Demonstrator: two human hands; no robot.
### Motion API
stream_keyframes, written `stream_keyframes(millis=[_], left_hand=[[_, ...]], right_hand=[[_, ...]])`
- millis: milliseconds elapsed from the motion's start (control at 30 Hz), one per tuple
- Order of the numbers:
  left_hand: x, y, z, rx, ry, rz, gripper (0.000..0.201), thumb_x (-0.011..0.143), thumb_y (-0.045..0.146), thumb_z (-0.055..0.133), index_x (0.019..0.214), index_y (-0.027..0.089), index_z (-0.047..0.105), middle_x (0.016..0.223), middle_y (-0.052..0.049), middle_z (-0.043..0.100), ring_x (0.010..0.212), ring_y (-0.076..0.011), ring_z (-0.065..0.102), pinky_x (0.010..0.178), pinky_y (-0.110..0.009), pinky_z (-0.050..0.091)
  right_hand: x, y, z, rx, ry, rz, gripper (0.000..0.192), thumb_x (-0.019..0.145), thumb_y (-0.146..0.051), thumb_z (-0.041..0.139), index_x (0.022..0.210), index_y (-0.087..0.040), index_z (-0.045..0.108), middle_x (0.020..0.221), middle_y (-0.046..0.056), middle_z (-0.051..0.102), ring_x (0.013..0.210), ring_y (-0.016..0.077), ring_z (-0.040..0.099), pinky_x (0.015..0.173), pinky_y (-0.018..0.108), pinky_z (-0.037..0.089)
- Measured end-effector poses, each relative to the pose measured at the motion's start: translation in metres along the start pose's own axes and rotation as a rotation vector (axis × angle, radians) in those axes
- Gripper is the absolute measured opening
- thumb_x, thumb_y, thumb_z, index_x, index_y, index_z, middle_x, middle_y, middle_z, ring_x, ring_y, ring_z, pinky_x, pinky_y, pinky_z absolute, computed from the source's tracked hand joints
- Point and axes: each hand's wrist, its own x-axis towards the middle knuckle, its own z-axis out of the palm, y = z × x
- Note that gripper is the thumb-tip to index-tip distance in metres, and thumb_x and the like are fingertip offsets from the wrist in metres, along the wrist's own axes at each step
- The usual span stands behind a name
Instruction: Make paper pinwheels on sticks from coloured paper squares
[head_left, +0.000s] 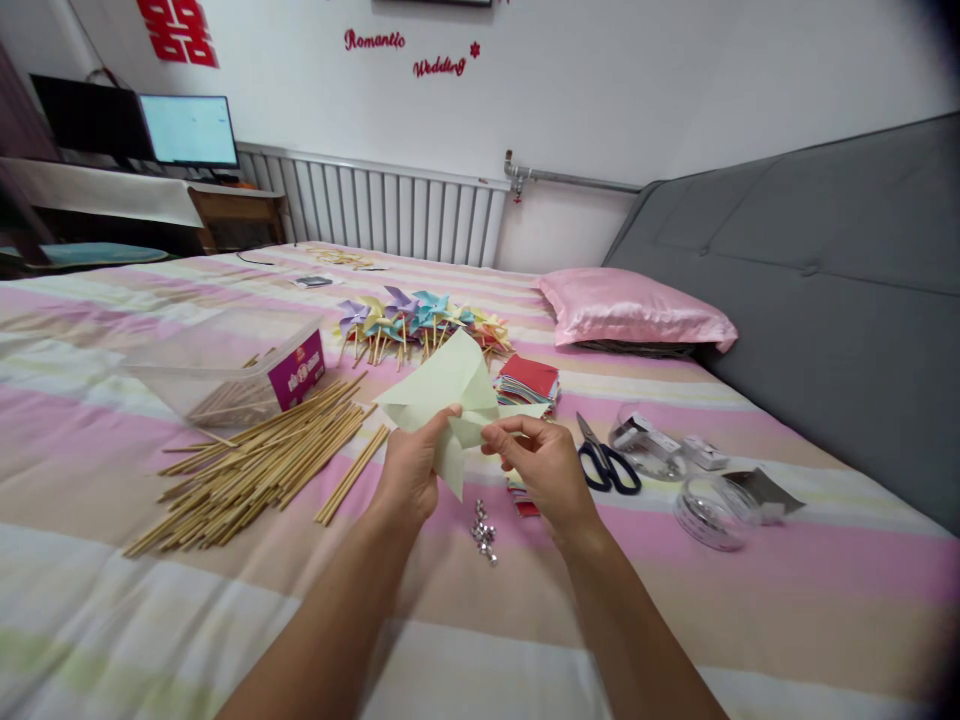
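A bed with a pink, cream and green striped sheet [112, 620] carries loose bamboo sticks [255, 465], paper pinwheels [420, 325], black-handled scissors [606, 460], silver pins [484, 530] and a pink satin pillow [637, 310].

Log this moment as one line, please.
left hand: holds pale green folded paper | right hand: pinches same paper | nearby: black-handled scissors, wooden sticks

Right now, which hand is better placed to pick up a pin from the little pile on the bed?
Probably the right hand: it pinches only a flap of the pale green paper, while the left hand holds its body. The pins lie between both.
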Motion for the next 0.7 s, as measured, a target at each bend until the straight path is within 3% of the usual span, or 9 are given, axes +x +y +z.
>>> stream_keyframes(millis=[333, 533, 700], left_hand=[[-0.005, -0.001, 0.005, -0.001, 0.014, 0.104, 0.044, 0.053, 0.017, 0.079, 0.095, 0.015, 0.067, 0.087, -0.004, 0.073, 0.086, -0.0183, 0.065, 0.074, -0.024, 0.05], [-0.008, -0.002, 0.006, 0.057, 0.01, 0.161, 0.044, 0.054, 0.02, 0.08, 0.096, 0.014, 0.067, 0.094, -0.007, 0.072, 0.09, -0.0204, 0.065, 0.076, -0.025, 0.049], [-0.01, -0.006, 0.009, 0.084, -0.002, 0.167, 0.04, 0.054, 0.022, 0.08, 0.091, 0.013, 0.068, 0.094, -0.009, 0.072, 0.087, -0.0208, 0.065, 0.074, -0.026, 0.05]], right_hand=[[-0.002, 0.001, 0.005, -0.142, 0.19, -0.047, 0.026, 0.071, -0.043, 0.066, 0.069, -0.018, 0.068, 0.066, 0.003, 0.067, 0.054, 0.016, 0.058, 0.049, 0.026, 0.044], [-0.001, 0.01, 0.008, -0.203, 0.31, -0.127, 0.027, 0.07, -0.045, 0.065, 0.068, -0.019, 0.068, 0.103, 0.01, 0.069, 0.079, 0.0228, 0.065, 0.055, 0.028, 0.049], [0.0, 0.013, 0.008, -0.202, 0.334, -0.117, 0.031, 0.066, -0.048, 0.069, 0.063, -0.018, 0.063, 0.112, 0.012, 0.065, 0.094, 0.0267, 0.063, 0.062, 0.029, 0.05]])
